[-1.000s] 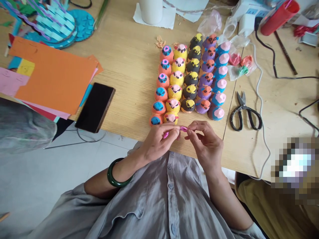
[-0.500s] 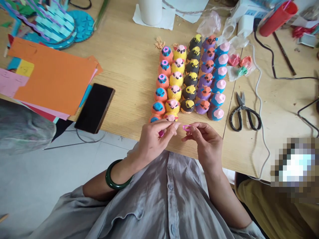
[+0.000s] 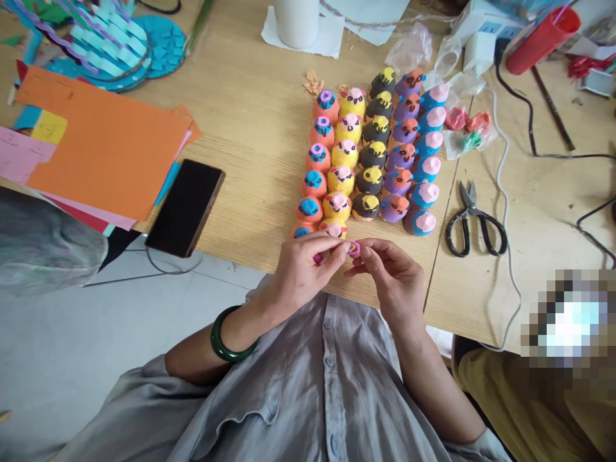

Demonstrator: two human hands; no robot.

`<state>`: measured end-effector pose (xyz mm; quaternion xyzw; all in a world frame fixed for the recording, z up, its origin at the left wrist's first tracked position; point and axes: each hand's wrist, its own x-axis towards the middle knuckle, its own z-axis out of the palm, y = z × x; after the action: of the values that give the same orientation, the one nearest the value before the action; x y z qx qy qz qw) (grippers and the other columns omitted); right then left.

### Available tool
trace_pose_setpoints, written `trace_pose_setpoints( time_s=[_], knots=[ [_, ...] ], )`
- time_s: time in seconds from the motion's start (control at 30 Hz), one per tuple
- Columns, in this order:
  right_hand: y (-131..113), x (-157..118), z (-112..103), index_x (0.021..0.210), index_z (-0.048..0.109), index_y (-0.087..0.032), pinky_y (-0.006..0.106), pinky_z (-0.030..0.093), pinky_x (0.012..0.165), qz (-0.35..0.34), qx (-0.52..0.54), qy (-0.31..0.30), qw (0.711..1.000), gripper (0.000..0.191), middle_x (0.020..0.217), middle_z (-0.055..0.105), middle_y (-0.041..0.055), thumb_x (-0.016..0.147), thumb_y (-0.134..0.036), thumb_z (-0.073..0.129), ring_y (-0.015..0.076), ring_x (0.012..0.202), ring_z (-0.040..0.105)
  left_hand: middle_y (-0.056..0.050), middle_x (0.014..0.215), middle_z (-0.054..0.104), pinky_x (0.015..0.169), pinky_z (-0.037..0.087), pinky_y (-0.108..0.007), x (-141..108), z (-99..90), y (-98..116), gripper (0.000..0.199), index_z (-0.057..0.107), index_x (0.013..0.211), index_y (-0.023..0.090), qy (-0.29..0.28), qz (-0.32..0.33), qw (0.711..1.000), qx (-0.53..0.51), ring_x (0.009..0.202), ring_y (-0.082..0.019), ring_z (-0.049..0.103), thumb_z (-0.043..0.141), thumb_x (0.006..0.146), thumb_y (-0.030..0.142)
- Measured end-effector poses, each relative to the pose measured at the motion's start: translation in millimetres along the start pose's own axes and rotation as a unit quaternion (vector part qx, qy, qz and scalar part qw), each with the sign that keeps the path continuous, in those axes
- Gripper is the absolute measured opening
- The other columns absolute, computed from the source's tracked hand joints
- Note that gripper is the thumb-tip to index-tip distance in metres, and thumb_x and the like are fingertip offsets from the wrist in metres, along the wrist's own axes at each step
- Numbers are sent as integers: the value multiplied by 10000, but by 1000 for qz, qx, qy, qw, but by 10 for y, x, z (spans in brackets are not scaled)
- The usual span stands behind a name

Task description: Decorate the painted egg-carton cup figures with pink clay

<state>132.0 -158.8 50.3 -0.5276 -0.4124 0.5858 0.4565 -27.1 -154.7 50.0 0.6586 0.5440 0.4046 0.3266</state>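
Note:
My left hand point(image 3: 308, 269) and my right hand point(image 3: 392, 279) meet just past the table's near edge. A small pink loop point(image 3: 354, 249), possibly clay or foam, sits pinched in my right fingertips, right against my left fingertips. A magenta bit point(image 3: 317, 258) shows half hidden under my left fingers. Closest to my hands are the front figures of several rows of painted egg-shaped figures point(image 3: 341, 181), including an orange one point(image 3: 302, 231) and a yellow one point(image 3: 333, 229), partly hidden behind my left hand.
A black phone point(image 3: 185, 208) and stacked orange paper point(image 3: 103, 144) lie left on the wooden table point(image 3: 260, 135). Black-handled scissors point(image 3: 474, 221) and a white cable point(image 3: 505, 192) lie right. A seated co-worker's yellow-clad lap point(image 3: 524, 410) is at lower right.
My hands have closed toward each other. The pink loop, held apart from my left hand a moment ago, now sits between both hands' fingertips, and the magenta bit has slipped further under my left fingers.

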Motion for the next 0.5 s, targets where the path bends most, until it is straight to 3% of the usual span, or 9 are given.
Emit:
trace_pose_setpoints(
  time_s=[0.1,0.27,0.5],
  knots=[
    [9,22,30,901,738,-200,289,673,595,7,18,1,1000,227,834,713,11,806,-390,818,113,661,639,-20,696,713,567,445,-207,5,-10,25,263,753,802,159,-2,-6,1000,-9,597,-88,586,607,978,289],
    [8,72,48,900,731,-198,291,673,585,9,26,9,1000,213,808,702,9,823,-384,800,115,660,638,-5,644,693,546,446,-215,24,-54,73,395,697,693,169,-21,-79,995,-64,572,-93,576,556,1002,371],
    [-30,135,85,922,721,-203,296,674,594,15,6,-12,1000,202,755,680,-9,845,-380,779,115,643,644,-2,666,711,546,475,-228,52,-103,13,316,755,754,186,-33,-171,968,-182,592,-104,604,641,949,408]
  ],
)
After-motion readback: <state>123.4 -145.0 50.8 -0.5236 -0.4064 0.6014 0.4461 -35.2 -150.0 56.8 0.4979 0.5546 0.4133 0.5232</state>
